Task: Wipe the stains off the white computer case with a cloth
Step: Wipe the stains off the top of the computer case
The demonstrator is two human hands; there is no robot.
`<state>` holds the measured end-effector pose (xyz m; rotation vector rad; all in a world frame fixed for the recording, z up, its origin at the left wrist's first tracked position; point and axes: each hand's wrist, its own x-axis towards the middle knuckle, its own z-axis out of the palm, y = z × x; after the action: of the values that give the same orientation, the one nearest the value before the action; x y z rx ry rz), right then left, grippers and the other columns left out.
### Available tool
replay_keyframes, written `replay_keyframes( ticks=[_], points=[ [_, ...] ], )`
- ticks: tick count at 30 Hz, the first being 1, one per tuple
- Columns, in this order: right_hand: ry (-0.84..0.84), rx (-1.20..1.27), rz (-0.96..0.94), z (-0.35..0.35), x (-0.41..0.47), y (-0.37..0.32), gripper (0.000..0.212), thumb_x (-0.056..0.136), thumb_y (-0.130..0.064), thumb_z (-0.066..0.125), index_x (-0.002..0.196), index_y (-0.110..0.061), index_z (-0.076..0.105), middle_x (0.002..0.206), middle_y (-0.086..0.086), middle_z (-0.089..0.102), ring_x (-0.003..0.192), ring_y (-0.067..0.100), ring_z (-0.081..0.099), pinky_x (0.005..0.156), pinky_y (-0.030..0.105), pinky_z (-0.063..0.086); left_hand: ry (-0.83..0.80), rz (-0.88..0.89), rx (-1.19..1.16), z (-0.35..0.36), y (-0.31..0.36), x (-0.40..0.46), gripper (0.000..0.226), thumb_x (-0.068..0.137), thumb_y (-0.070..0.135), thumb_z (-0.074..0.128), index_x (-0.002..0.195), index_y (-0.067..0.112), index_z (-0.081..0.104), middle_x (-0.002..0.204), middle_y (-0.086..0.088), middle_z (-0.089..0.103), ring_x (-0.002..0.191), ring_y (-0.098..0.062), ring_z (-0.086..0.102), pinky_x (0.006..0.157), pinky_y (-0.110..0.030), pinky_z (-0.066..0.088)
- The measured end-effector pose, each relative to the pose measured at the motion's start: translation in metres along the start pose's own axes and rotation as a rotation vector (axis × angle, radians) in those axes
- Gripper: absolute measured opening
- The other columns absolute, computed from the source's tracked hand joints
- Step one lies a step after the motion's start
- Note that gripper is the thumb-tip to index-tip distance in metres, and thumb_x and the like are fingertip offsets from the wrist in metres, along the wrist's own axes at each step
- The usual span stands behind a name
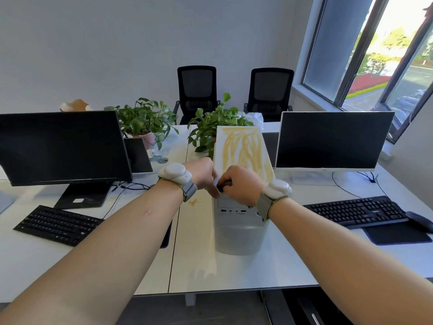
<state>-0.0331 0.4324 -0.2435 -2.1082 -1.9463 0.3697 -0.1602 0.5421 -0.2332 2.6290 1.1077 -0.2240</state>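
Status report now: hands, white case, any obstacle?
Both hands, left and right, together pinching a small dark object. White computer case, yellow stains unwiped. No cloth visible.

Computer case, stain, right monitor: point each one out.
Computer case (239,233), head view, bare front panel.
Stain (243,148), head view, middle of the yellow smear on the case's top.
Right monitor (332,139), head view, middle of the dark screen.

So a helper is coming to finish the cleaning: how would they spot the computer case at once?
On the white desk, look between the two monitors. The case stands upright there, before a potted plant. It is the only white tower, its top smeared with yellow streaks.
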Motion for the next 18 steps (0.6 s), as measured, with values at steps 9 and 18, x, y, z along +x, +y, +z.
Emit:
replay_keyframes(
  ticks=[9,18],
  points=[
    [-0.021,-0.012,-0.020,-0.001,-0.001,0.000,0.034,0.092,-0.016,0.054,0.108,-0.032,0.079,0.104,0.000,0.066,0.092,0.023,0.063,0.077,0.035,0.058,-0.004,-0.021,-0.018,0.002,-0.003,0.000,0.057,0.062,0.044,0.094,0.112,0.022,0.079,0.105,0.000,0.078,0.091,-0.023,0.073,0.081,-0.037,0.060],
    [0.021,-0.014,-0.005,0.003,-0.002,0.002,0.033,0.092,-0.017,0.055,0.108,-0.034,0.079,0.107,-0.001,0.064,0.096,0.022,0.061,0.084,0.039,0.058,0.007,-0.021,-0.047,0.007,-0.006,0.000,0.052,0.064,0.043,0.091,0.110,0.022,0.079,0.115,-0.002,0.076,0.098,-0.025,0.073,0.081,-0.034,0.057]
  ],
)
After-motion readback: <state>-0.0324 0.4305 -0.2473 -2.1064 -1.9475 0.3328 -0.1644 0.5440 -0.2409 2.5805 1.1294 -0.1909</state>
